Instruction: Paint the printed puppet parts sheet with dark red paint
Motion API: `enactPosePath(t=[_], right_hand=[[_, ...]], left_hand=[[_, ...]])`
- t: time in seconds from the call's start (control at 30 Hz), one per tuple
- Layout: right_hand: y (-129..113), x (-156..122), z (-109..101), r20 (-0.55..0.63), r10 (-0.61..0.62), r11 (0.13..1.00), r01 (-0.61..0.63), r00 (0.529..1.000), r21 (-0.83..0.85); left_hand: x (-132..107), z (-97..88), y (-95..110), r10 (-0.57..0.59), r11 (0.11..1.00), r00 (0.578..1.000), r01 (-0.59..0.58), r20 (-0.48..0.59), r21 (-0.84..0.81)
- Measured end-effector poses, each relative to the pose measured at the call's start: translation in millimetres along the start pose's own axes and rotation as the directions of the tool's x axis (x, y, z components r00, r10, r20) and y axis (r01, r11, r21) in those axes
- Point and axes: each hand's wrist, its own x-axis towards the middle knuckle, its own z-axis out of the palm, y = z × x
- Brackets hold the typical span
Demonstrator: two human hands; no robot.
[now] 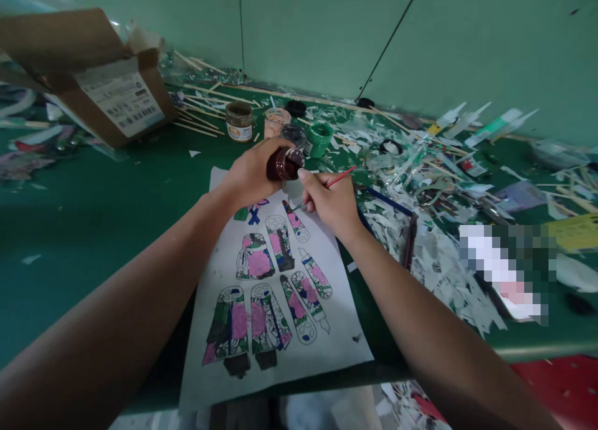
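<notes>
A small round glass jar of dark red paint point(279, 164) is gripped in the left hand point(252, 176), held tilted above the upper part of the sheet with its mouth turned toward the other hand; a slim paintbrush with a red handle point(342, 176) is pinched between thumb and fingers of the right hand point(331, 200), its bristles pointed down at a narrow outlined shape point(295, 220); whether the bristles meet the paper cannot be told. The white paper sheet with printed, partly coloured outlines point(327, 354) is laid at the near edge of the green tabletop point(140, 199); pink, green, blue and black patches are seen on it.

For clean work, the jar is best kept more level, since paint could be spilled on the sheet below; the bristles should be loaded lightly and wiped on the rim; short strokes should be kept inside the printed line; the right wrist is best held off any damp patches; the loose white paper scraps point(434, 274) at the right should be kept from wet colour.
</notes>
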Motion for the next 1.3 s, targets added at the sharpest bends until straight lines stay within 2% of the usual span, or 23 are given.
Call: enactPosePath(t=[0.17,0.43,1.07,1.3], right_hand=[[-0.1,-0.2,0.1,0.005,-0.027,0.998,0.028,1.000,-0.051],[1.3,0.9,0.4,0.014,-0.042,0.999,0.043,0.999,-0.029],[-1.6,1.5,0.2,0.018,-0.010,0.999,0.011,1.000,-0.040],[1.6,2.0,-0.2,0.052,-0.020,0.999,0.022,0.998,-0.036]], left_hand=[[-0.2,0.4,-0.5,0.012,1.000,1.000,-0.012,-0.018,-0.017],[0.8,-0.3,-0.6,-0.001,1.000,1.000,0.001,-0.012,-0.018],[1.5,-0.7,-0.1,-0.035,0.999,0.999,0.035,-0.010,0.018],[1.7,-0.1,-2.0,-0.004,1.000,1.000,0.004,-0.011,-0.001]])
